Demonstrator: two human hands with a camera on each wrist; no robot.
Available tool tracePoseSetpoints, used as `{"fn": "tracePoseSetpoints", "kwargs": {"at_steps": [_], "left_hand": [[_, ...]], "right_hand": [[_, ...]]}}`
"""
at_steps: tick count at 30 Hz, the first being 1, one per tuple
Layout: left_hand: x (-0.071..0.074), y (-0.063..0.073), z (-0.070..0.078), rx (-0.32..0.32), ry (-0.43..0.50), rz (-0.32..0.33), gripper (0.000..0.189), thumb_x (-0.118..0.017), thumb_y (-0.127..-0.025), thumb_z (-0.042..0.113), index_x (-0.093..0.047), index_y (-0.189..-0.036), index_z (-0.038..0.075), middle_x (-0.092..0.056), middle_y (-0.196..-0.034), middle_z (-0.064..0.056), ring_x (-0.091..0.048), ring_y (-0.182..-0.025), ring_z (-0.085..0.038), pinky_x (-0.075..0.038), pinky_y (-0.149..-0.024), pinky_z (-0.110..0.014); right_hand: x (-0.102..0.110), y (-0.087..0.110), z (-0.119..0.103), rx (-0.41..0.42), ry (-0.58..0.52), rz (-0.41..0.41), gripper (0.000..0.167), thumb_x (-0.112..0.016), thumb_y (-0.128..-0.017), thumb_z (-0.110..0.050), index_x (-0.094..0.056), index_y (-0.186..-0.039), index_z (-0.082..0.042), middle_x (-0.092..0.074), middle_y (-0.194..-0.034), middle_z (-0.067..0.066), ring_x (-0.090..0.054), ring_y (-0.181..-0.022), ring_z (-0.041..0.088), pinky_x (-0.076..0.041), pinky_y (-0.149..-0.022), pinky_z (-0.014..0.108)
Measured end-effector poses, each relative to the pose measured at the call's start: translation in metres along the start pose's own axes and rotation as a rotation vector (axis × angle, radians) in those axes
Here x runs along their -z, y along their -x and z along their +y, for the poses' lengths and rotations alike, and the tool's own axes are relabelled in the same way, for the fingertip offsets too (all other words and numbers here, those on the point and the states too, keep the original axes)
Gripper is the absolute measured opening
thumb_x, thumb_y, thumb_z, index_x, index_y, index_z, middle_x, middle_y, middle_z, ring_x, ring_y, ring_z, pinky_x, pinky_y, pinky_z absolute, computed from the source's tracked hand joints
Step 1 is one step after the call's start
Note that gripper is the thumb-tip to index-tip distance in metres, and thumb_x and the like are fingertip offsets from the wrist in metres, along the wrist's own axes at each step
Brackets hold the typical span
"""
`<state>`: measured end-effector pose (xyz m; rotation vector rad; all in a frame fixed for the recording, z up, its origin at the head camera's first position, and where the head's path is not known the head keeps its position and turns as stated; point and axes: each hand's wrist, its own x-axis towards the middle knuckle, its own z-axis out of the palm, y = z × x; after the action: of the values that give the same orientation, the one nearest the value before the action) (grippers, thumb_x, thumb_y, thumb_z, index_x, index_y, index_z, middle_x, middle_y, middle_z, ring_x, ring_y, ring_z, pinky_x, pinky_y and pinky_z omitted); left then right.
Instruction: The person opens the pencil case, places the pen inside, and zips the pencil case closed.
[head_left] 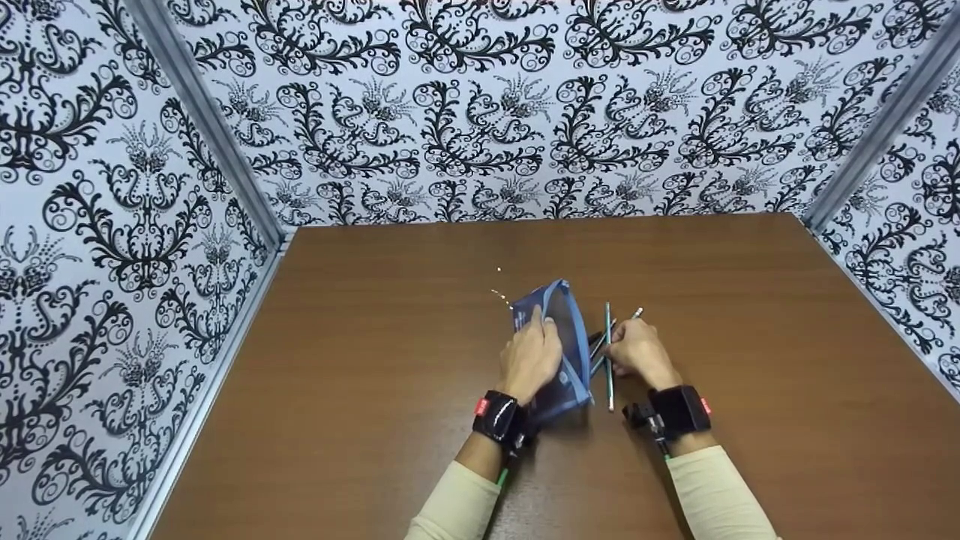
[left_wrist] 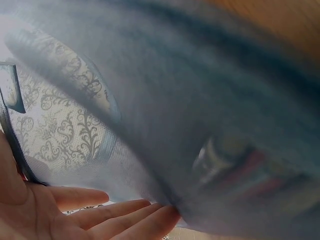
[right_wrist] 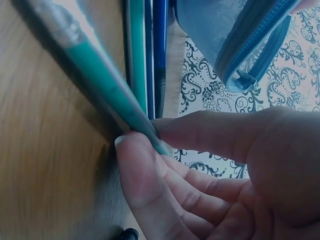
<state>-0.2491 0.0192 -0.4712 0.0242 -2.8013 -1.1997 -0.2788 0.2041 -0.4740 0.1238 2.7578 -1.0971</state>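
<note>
A blue mesh zip pouch (head_left: 555, 397) stands tilted above the table with its zipped mouth spread toward the right. My left hand (head_left: 529, 356) holds it from the left side, fingers lying along the mesh. Blurred colored items (left_wrist: 245, 170) show through the mesh in the left wrist view. Between thumb and forefinger, my right hand (head_left: 637, 352) pinches a green pencil (right_wrist: 107, 80), its metal-banded end toward the wrist. Beside it lie another green pencil (right_wrist: 136, 55) and a blue pen (right_wrist: 160, 45), close to the pouch mouth. A white-tipped pencil (head_left: 638, 312) pokes out behind the right hand.
The brown wooden table (head_left: 375, 337) runs under both hands. Black-and-white patterned walls (head_left: 480, 120) close it in at the back and both sides. A pale beaded zip pull (head_left: 501, 296) trails off the pouch's far left corner.
</note>
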Motion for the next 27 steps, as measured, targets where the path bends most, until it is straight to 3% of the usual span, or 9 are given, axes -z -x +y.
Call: {"fn": "tracePoseSetpoints", "kwargs": {"at_steps": [16,27], "left_hand": [[-0.0009,-0.0005,0.0006,0.002,0.005,0.017,0.053,-0.030,-0.105,0.034,-0.045,-0.149,0.009,-0.063,-0.135,-0.008,-0.063,-0.116,-0.038,-0.049,-0.095,-0.055],[-0.0016,-0.0010,0.0000,0.005,0.004,0.014,0.054,-0.030,-0.105,0.034,-0.044,-0.150,0.009,-0.063,-0.135,-0.009,-0.063,-0.116,-0.038,-0.049,-0.096,-0.054]], "right_hand": [[0.0010,0.0008,0.0001,0.021,0.035,0.021,0.016,-0.070,-0.084,-0.005,-0.064,-0.069,-0.004,-0.067,-0.063,0.004,-0.063,-0.047,0.008,-0.052,-0.048,0.019],[0.0007,0.0009,-0.0006,0.009,0.039,0.014,0.016,-0.070,-0.085,-0.007,-0.065,-0.071,-0.004,-0.066,-0.063,0.004,-0.063,-0.048,0.008,-0.052,-0.049,0.020]]}}
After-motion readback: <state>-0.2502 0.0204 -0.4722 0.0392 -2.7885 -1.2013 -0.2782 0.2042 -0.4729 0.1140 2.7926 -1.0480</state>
